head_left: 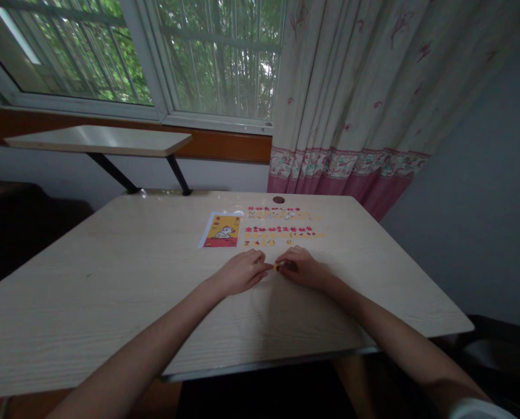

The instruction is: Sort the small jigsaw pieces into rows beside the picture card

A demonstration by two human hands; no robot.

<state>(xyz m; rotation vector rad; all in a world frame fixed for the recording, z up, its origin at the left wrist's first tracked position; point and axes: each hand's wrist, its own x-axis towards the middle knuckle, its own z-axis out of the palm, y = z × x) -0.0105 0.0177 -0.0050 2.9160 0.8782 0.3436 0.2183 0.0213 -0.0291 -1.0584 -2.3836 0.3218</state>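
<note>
My left hand (241, 270) and my right hand (301, 266) meet on the light wooden table (111, 291), fingers curled. Between their fingertips sits a tiny yellow piece (276, 266); both hands pinch at it. Just beyond them lie rows of small red and yellow pieces (281, 230) laid out flat. To the left of the rows lies a yellow and red picture card (221, 231) showing a white cartoon figure.
A round cable hole (278, 199) marks the table's far edge. A floral curtain (351, 116) hangs behind on the right, a barred window (155, 58) on the left. A folding shelf (98, 139) juts out under the sill.
</note>
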